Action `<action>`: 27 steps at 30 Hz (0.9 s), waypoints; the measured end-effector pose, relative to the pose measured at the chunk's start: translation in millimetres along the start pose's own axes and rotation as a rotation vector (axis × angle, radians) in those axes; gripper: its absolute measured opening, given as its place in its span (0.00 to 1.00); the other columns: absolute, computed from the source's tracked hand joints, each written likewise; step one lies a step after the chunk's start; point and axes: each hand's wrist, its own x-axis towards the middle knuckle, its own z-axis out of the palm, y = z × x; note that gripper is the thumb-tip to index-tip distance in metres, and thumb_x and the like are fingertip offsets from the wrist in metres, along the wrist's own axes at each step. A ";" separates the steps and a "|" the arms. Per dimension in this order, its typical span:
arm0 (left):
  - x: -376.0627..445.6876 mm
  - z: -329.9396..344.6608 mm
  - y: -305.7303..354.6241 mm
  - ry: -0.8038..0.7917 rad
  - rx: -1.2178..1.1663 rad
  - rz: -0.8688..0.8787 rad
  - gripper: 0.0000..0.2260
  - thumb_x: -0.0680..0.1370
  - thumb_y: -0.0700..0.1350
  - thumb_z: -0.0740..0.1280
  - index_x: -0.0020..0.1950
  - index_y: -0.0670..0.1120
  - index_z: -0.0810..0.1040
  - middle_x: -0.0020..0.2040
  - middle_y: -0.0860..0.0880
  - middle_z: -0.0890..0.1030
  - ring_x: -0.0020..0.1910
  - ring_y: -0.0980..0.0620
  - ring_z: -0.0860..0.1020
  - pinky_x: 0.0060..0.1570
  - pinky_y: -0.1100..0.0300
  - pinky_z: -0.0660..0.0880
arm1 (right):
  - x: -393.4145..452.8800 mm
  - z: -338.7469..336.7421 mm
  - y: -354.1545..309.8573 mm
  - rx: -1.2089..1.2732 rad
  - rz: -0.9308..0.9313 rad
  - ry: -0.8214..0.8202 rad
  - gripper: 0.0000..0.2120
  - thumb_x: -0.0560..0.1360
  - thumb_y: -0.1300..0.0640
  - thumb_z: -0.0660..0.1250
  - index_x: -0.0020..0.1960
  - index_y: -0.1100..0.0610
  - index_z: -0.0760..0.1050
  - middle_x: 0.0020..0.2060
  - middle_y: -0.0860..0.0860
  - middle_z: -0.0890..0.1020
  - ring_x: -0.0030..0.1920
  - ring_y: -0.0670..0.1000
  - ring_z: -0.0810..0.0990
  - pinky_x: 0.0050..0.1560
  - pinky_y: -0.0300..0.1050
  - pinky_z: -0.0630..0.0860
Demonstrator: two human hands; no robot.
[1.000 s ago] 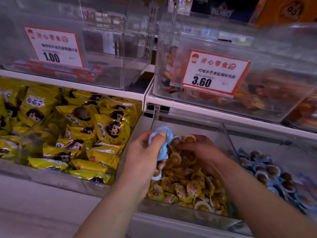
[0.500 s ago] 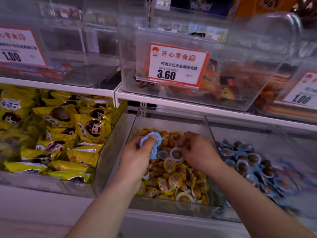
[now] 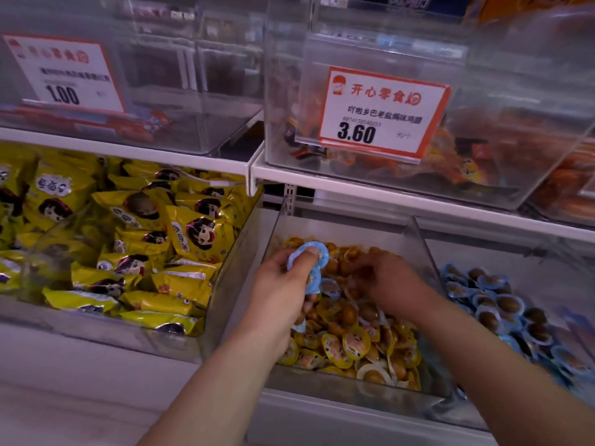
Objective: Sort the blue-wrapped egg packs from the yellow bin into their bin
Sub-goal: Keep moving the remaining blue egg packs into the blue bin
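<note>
Hands are still working in the clear middle bin (image 3: 418,239) of yellow egg packs (image 3: 354,344). The left hand (image 3: 283,294) is keeping its thumb clamped on a small bunch of blue packs (image 3: 309,263) — glossy round blisters — while the right hand (image 3: 386,281) has dug deeper beside another blue pack (image 3: 330,288), fingers curled; on what, I cannot tell. None are yet crossing to the blue bin (image 3: 483,297) just right.

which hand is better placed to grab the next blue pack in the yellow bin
Right. The right hand is down among the packs, beside a loose blue pack, and seems free. The left hand already has blue packs in its grip.
</note>
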 end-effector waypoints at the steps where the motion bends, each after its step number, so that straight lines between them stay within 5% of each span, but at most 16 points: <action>1: -0.5 -0.6 0.3 -0.004 -0.006 -0.001 0.07 0.80 0.50 0.67 0.50 0.48 0.82 0.27 0.49 0.74 0.21 0.53 0.68 0.22 0.64 0.61 | 0.9 0.9 -1.4 0.004 -0.009 0.059 0.10 0.73 0.60 0.71 0.54 0.53 0.84 0.52 0.54 0.84 0.54 0.55 0.82 0.55 0.44 0.76; 6: -2.9 -2.2 0.8 -0.018 -0.007 0.003 0.08 0.80 0.50 0.68 0.49 0.47 0.82 0.28 0.48 0.74 0.21 0.53 0.68 0.23 0.63 0.62 | 11.6 -0.6 -13.2 0.067 -0.073 0.223 0.06 0.75 0.57 0.69 0.51 0.54 0.84 0.48 0.54 0.85 0.51 0.55 0.82 0.53 0.49 0.78; 11: -2.5 -3.0 1.2 -0.028 -0.009 0.015 0.08 0.80 0.50 0.67 0.48 0.47 0.82 0.27 0.48 0.74 0.21 0.52 0.68 0.23 0.63 0.62 | 17.5 13.2 -30.5 -0.019 -0.129 -0.315 0.17 0.76 0.46 0.70 0.63 0.48 0.79 0.57 0.51 0.83 0.57 0.51 0.80 0.58 0.51 0.77; 17: 0.6 -0.9 0.1 -0.010 -0.026 0.013 0.07 0.80 0.50 0.68 0.47 0.48 0.82 0.32 0.45 0.75 0.21 0.54 0.69 0.21 0.65 0.63 | 18.8 -6.9 -30.1 0.259 -0.058 0.060 0.07 0.71 0.62 0.72 0.48 0.53 0.84 0.41 0.49 0.85 0.41 0.46 0.83 0.42 0.40 0.78; 20: 1.4 -0.9 -1.2 -0.012 -0.010 0.016 0.06 0.79 0.50 0.68 0.48 0.49 0.82 0.32 0.46 0.76 0.22 0.54 0.70 0.22 0.64 0.63 | 2.3 -32.9 -25.6 0.209 -0.049 0.031 0.10 0.73 0.63 0.67 0.41 0.49 0.80 0.36 0.45 0.81 0.32 0.39 0.79 0.34 0.34 0.73; 24: 0.3 -0.5 -0.7 0.006 0.003 0.014 0.06 0.80 0.50 0.68 0.48 0.50 0.82 0.30 0.48 0.76 0.22 0.55 0.70 0.22 0.64 0.64 | -27.5 -22.4 -29.5 -0.139 -0.135 -0.330 0.07 0.78 0.50 0.64 0.52 0.50 0.79 0.44 0.45 0.79 0.47 0.48 0.79 0.45 0.41 0.72; 27: -2.8 0.1 -0.3 0.026 0.010 0.005 0.06 0.79 0.51 0.68 0.47 0.50 0.82 0.30 0.47 0.77 0.21 0.54 0.70 0.21 0.64 0.64 | -37.7 -5.5 -31.7 -0.220 -0.150 -0.387 0.22 0.73 0.38 0.69 0.63 0.47 0.76 0.57 0.47 0.79 0.57 0.51 0.78 0.54 0.46 0.76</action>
